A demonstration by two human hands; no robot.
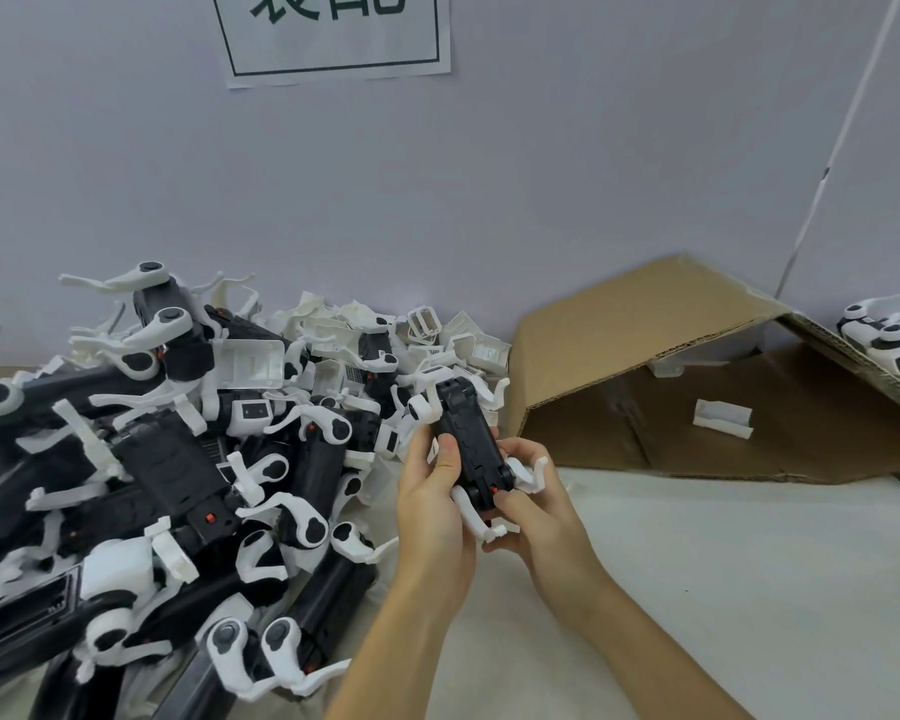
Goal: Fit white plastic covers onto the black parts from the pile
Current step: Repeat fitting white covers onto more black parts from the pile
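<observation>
Both hands hold one black part [467, 439] with white arms above the table's middle, its long body pointing away from me. My left hand [430, 498] grips its left side with the thumb on top. My right hand [533, 504] grips the near end, fingers curled beside a white arm. A big pile of black parts [178, 475] with white arms fills the left of the table. Loose white plastic covers [437, 340] lie heaped at the pile's far side, near the wall.
An opened cardboard box [697, 371] lies on its side at the right, with one white cover [723, 418] inside. More parts [889, 335] sit on its far right flap. A white cloth [697, 589] covers the table in front. A wall with a paper sign [333, 33] stands behind.
</observation>
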